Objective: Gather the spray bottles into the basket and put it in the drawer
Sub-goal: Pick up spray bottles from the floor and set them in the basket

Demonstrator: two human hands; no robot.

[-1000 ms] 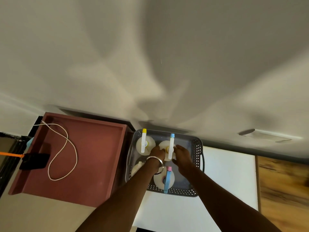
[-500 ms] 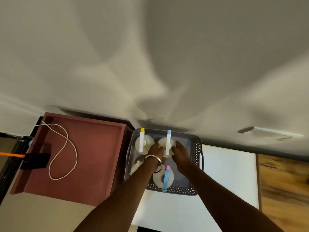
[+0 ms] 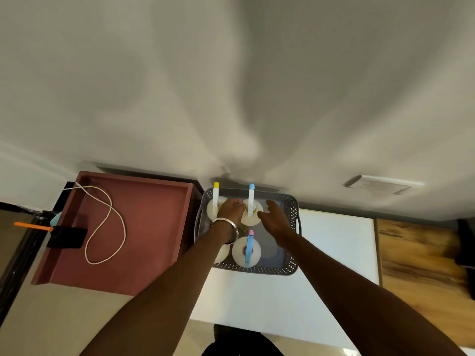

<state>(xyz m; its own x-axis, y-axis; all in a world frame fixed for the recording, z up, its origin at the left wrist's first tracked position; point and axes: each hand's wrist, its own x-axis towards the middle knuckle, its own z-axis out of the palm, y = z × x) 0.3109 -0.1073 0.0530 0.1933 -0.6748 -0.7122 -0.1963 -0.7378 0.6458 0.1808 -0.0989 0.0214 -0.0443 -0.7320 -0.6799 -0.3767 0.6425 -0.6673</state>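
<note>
A grey perforated basket (image 3: 293,209) stands on a white top next to the wall. Several white spray bottles stand in it: a yellow-tipped one (image 3: 216,199) at the back left, a blue-tipped one (image 3: 251,204) at the back middle, and a blue-triggered, pink-tipped one (image 3: 247,251) at the front. Another bottle (image 3: 223,253) is mostly hidden under my left forearm. My left hand (image 3: 229,209) lies between the two back bottles, its loosely curled fingertips against the blue-tipped one. My right hand (image 3: 275,220) hovers just right of that bottle, fingers spread and holding nothing.
Left of the basket sits a red-brown tray-like box (image 3: 144,227) with a white cable (image 3: 108,227) and a black phone (image 3: 68,237) in it. The white top (image 3: 334,253) extends to the right, up to a wooden surface (image 3: 416,253).
My right hand has let go of the blue-tipped bottle and moved slightly right, opening its fingers. My left hand has stayed beside the bottle. The view has shifted a little.
</note>
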